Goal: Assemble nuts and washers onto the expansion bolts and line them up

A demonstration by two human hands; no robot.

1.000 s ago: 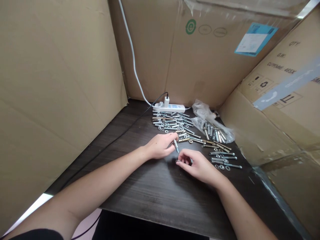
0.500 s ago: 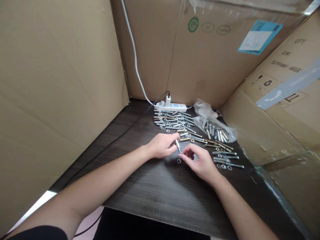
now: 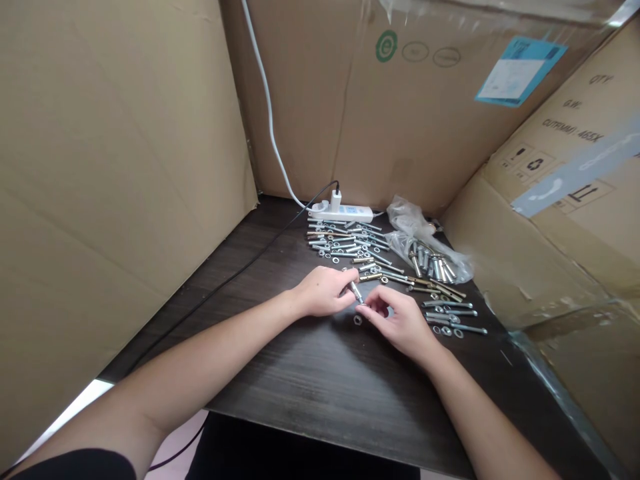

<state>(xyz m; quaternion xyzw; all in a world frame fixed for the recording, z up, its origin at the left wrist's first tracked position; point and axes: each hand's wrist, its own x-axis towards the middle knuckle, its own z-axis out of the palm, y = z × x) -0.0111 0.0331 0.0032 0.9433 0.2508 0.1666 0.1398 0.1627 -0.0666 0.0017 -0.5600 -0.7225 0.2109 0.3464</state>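
My left hand (image 3: 327, 291) is closed around a silver expansion bolt (image 3: 356, 292), which slants down toward my right hand (image 3: 396, 321). The thumb and fingertips of that right hand pinch at the bolt's lower end. A small flat piece there, apparently a washer, is mostly hidden by the fingers. Just below the fingertips a hex nut (image 3: 357, 320) lies on the dark table (image 3: 310, 380). Beyond my hands several loose bolts, sleeves, nuts and washers (image 3: 345, 245) are spread in rows. More long bolts (image 3: 453, 313) lie to the right of my right hand.
A clear plastic bag (image 3: 400, 217) with finished-looking expansion bolts (image 3: 435, 265) lies at the back right. Behind the rows stands a white power strip (image 3: 345, 213) with a plugged-in charger. A black cable (image 3: 240, 272) crosses the table's left side. Cardboard boxes (image 3: 310, 100) wall three sides.
Both hands stay in nearly the same place. The bolt's lower end has shifted very slightly against my right fingertips; the view has tilted a touch.
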